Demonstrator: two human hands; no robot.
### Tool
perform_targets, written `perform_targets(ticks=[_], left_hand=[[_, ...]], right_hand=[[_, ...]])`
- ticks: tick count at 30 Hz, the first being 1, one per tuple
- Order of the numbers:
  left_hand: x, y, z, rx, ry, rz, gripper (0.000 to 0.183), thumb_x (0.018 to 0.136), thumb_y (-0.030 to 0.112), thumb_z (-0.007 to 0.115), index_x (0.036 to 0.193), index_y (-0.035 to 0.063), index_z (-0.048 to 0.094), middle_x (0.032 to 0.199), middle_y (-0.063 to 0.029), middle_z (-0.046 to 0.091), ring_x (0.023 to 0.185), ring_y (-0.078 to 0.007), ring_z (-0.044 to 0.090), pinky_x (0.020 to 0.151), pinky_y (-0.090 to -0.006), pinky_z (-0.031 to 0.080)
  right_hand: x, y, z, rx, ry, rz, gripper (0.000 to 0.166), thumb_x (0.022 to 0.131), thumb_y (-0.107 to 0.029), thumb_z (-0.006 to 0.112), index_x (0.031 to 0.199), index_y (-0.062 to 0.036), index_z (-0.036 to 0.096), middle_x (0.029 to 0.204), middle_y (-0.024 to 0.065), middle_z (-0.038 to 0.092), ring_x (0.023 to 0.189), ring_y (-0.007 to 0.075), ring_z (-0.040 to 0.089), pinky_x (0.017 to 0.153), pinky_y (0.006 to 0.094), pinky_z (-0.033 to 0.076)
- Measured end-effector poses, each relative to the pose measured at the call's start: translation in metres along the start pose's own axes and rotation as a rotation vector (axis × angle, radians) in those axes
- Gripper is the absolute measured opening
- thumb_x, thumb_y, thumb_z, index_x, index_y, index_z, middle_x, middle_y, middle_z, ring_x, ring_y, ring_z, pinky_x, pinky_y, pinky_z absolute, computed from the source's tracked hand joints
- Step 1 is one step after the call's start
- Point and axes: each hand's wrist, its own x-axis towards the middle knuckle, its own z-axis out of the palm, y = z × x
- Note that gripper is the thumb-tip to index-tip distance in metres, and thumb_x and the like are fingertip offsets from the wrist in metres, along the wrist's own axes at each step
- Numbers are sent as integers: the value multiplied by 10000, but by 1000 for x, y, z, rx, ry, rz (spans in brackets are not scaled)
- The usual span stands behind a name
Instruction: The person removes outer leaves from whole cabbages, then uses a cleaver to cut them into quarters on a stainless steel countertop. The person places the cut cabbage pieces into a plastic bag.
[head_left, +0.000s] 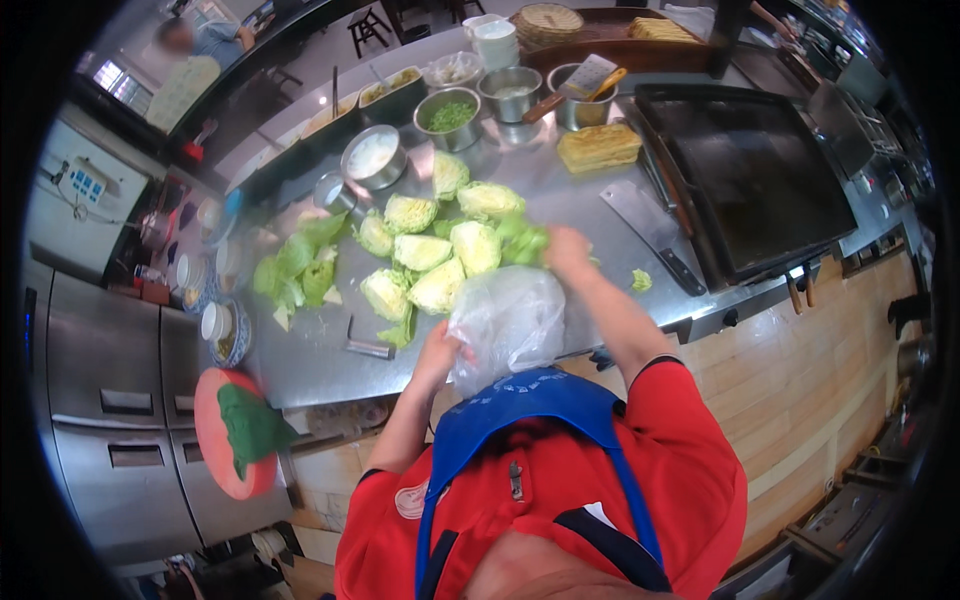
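Observation:
My left hand (441, 346) grips the edge of a clear plastic bag (517, 311) at the front edge of the steel counter. My right hand (566, 251), slightly blurred, holds light-green lettuce leaves (523, 240) just beyond the bag. Several cut lettuce wedges (422, 252) lie piled in front of me, their pale cut faces showing. Left of them sits a heap of loose green leaves (296, 262). A small leaf scrap (641, 280) rests to the right of my right hand. A metal peeler-like tool (370, 348) lies near the counter's front edge, left of my left hand.
A cleaver (651, 232) lies on the right beside a large black griddle (742, 176). Behind stand a steel pot of chopped greens (448, 120), other steel pots and a golden flatbread stack (598, 148). A red round board (235, 435) with a green cloth is at left. People are partly visible beyond the counter.

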Motion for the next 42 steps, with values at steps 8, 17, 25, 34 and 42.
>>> perform_targets(ticks=[8, 17, 25, 34, 42], left_hand=[[40, 10, 29, -289, 44, -39, 317, 889, 167, 374, 1079, -71, 463, 774, -163, 594, 669, -264, 603, 576, -383, 503], [40, 20, -12, 374, 277, 104, 423, 832, 244, 591, 1107, -42, 445, 886, -147, 584, 800, -251, 588, 724, -330, 480], [-5, 48, 66, 1025, -20, 899, 691, 664, 162, 726, 1232, -22, 379, 1054, -235, 549, 1000, -370, 523, 904, -411, 398], [57, 20, 55, 1032, 65, 574, 285, 820, 268, 576, 972, 27, 583, 701, -198, 611, 718, -365, 590, 705, -411, 459], [73, 4, 38, 491, 103, 458, 343, 848, 259, 580, 1074, 3, 540, 898, -175, 619, 836, -231, 596, 761, -332, 459]], right_hand=[[-66, -83, -111, 1179, -173, -80, 430, 647, -43, 674, 1059, 6, 562, 880, 61, 629, 813, 150, 576, 764, 308, 474], [-90, -23, -12, -128, -179, -450, 453, 620, -99, 648, 1067, -102, 572, 1014, 160, 555, 993, 355, 514, 817, 431, 450], [-80, -60, -40, 36, -341, -548, 395, 648, -66, 622, 1038, -100, 573, 904, 219, 606, 898, 365, 577, 779, 427, 472], [-79, -63, -43, 382, -192, -303, 378, 654, -18, 660, 1022, -1, 578, 862, 203, 633, 809, 312, 625, 744, 361, 493], [-76, -66, -41, 1449, -278, 345, 218, 831, -57, 585, 1039, 7, 572, 965, 101, 628, 840, 209, 610, 747, 348, 495]])
